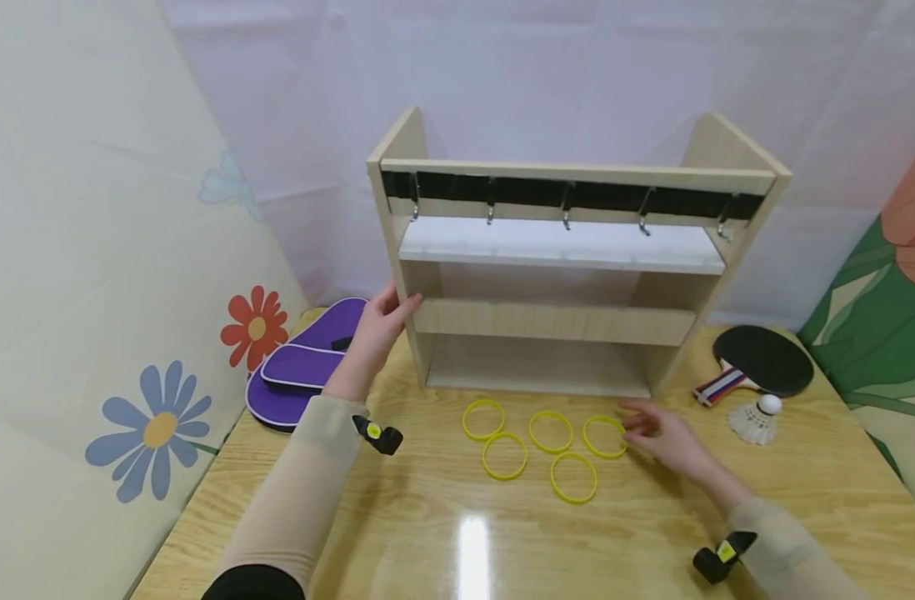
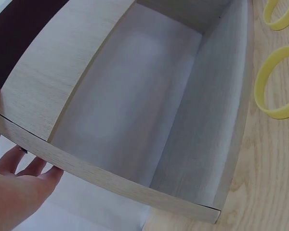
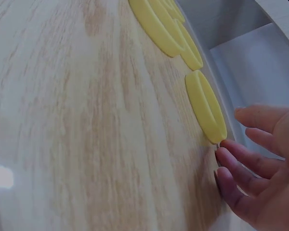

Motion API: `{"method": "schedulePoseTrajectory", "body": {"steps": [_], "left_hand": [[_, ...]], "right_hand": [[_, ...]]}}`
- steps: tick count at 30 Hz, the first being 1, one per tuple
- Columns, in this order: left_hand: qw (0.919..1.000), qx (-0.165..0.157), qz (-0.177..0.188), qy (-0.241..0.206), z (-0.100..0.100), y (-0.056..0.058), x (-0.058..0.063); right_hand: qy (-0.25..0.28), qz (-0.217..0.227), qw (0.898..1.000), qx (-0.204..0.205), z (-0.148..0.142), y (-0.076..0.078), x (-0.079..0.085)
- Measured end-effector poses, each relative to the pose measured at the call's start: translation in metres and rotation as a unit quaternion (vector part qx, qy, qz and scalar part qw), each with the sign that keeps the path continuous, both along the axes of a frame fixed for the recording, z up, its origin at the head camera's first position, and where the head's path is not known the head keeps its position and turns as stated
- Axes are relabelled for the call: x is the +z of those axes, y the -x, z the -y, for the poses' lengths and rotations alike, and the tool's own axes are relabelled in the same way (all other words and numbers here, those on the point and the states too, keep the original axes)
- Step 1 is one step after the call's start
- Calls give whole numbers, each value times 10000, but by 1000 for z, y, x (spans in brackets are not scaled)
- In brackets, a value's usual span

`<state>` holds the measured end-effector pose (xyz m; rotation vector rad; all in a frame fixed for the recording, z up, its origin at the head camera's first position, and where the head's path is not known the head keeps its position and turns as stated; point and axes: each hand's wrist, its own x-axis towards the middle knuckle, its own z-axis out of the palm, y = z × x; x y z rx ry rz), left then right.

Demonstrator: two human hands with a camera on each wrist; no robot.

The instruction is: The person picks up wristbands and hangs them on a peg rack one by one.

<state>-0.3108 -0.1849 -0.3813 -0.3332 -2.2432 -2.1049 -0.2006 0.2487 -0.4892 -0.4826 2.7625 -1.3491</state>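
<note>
My left hand (image 1: 378, 329) grips the left side panel of a pale wooden rack (image 1: 555, 321). In the left wrist view, the thumb is at the panel's inner edge and the other fingers lie along its outer face. Low at the rack's front right corner, my right hand (image 1: 667, 442) has its fingers loosely bent beside the rightmost yellow ring (image 1: 606, 457). Its fingertips meet or nearly meet the end of that yellow ring (image 3: 207, 108) in the right wrist view, without closing round it. Several more yellow rings (image 1: 505, 477) lie flat before the rack.
Metal hooks (image 1: 566, 218) line a black strip (image 1: 532, 192) across the rack's top. Purple paddle-shaped cases (image 1: 300, 371) lie left of it on the wooden table (image 1: 397, 517). A table tennis bat (image 1: 765, 360) and a shuttlecock (image 1: 755, 421) lie at right. Fabric-like walls stand behind.
</note>
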Motion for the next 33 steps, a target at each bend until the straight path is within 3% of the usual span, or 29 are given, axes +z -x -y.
{"method": "schedulePoseTrajectory", "body": {"steps": [7,14,33], "left_hand": [[9998,-40,183,53,0,2,-3],[9998,-82,145,64,2,3,-4],[9997,-40,129,227,2,-1,-2]], "right_hand": [[-80,150,9994,-316,2,1,-6],[-214,377,9969,-659,6,2,-7],[-489,466,9949,-751,11,5,-1]]}}
